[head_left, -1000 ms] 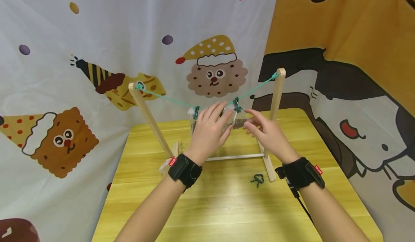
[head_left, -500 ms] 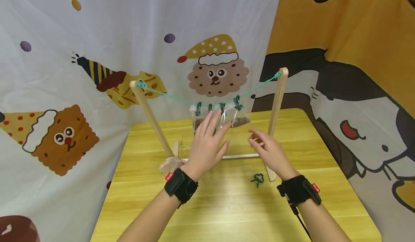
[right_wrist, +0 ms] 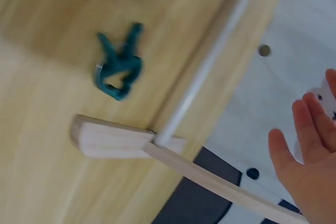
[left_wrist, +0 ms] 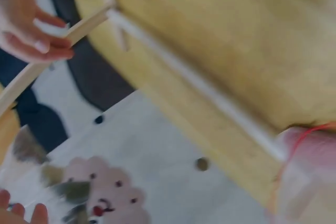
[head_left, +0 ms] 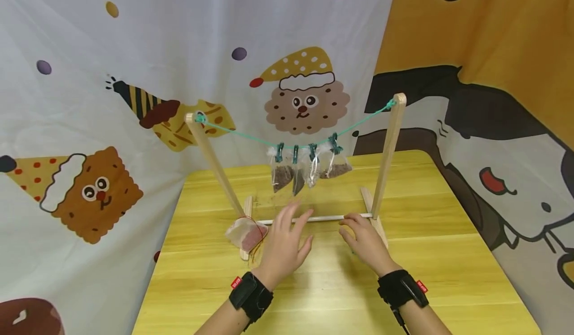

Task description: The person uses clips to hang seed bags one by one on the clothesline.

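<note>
A wooden rack (head_left: 386,150) stands on the yellow table (head_left: 448,255) with a green string (head_left: 242,136) sagging between its posts. Several small clear bags of brown bits (head_left: 309,168) hang from it on green clips (head_left: 296,151). My left hand (head_left: 293,220) hovers low in front of the rack's white rod (head_left: 323,218), fingers straight and spread, holding nothing. My right hand (head_left: 350,228) is beside the right foot, fingers loosely curled and empty. A loose green clip (right_wrist: 118,66) lies on the table under it, seen only in the right wrist view.
One more bag with a red string (head_left: 246,234) lies by the rack's left foot (head_left: 245,225). The right foot (right_wrist: 126,140) and rod (right_wrist: 210,61) cross the right wrist view. A cartoon-print cloth (head_left: 112,100) hangs close behind and around the table.
Both hands have come down and back from the hanging bags to just above the table. The bags now hang free on the string.
</note>
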Demonstrator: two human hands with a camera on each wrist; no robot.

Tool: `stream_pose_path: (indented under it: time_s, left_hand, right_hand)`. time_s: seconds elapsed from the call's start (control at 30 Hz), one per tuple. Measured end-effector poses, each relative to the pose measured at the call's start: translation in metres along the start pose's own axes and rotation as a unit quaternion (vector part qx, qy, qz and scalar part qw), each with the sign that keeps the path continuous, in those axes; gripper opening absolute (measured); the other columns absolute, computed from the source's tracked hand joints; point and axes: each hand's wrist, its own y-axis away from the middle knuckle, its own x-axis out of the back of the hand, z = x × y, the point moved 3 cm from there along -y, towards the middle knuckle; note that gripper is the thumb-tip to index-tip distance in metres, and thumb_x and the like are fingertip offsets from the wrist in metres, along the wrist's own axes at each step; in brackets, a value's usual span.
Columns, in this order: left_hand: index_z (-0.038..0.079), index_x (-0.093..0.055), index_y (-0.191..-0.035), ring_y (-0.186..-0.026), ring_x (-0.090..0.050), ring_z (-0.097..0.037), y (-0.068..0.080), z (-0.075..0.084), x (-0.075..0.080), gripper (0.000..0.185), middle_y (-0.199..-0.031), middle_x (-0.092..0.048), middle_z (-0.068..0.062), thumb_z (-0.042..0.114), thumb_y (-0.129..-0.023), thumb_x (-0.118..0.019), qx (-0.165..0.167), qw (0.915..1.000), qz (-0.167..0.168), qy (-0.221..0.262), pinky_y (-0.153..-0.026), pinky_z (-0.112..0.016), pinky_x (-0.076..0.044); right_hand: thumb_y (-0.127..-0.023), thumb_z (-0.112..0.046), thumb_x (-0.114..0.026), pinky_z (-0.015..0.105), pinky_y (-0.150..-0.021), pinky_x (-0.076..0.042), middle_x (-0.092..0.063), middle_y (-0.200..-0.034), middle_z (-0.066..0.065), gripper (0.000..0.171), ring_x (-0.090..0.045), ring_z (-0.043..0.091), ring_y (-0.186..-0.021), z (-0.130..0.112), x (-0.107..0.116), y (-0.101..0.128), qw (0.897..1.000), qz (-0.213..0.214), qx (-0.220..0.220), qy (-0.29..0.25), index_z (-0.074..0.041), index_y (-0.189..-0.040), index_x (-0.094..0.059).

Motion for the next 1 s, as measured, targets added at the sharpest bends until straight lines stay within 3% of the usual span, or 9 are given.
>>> stream_pose_path:
  time_s: [0.27, 0.63, 1.0]
  left_hand:
    - [0.018, -0.042, -0.129, -0.124, -0.029, -0.023, 0.037, -0.025, -0.041, 0.053, -0.133, -0.034, -0.007, 0.031, -0.082, -0.061, 0.056, 0.9966, -0.056, -0.022, -0.099, -0.039, -0.028]
    - [0.013, -0.046, -0.129, -0.123, -0.030, -0.031, 0.075, -0.055, -0.085, 0.061, -0.134, -0.033, -0.014, 0.035, -0.076, -0.068, 0.098, 0.9915, -0.070, -0.048, -0.096, -0.050, -0.030]
    - [0.014, -0.032, -0.139, -0.130, -0.020, -0.037, 0.104, -0.059, -0.125, 0.074, -0.144, -0.021, -0.016, 0.057, -0.082, -0.050, 0.137, 0.9767, -0.147, -0.076, -0.094, -0.060, -0.026]
  right_hand:
    - [-0.087, -0.029, -0.058, 0.051, -0.092, -0.034, -0.039, -0.133, 0.019, 0.048, -0.038, 0.037, -0.118, 0.019, -0.039, 0.006, 0.999, -0.005, -0.012, 0.045, -0.007, -0.129, -0.047]
    - [-0.086, -0.035, -0.057, 0.058, -0.096, -0.026, -0.026, -0.139, 0.025, 0.058, -0.022, 0.042, -0.126, 0.045, -0.065, 0.014, 0.995, 0.000, -0.018, 0.099, -0.006, -0.134, -0.040]
    - [-0.085, -0.039, -0.057, 0.061, -0.097, -0.018, -0.019, -0.141, 0.027, 0.064, -0.015, 0.043, -0.129, 0.051, -0.080, 0.023, 0.992, -0.028, -0.060, 0.106, -0.005, -0.136, -0.037]
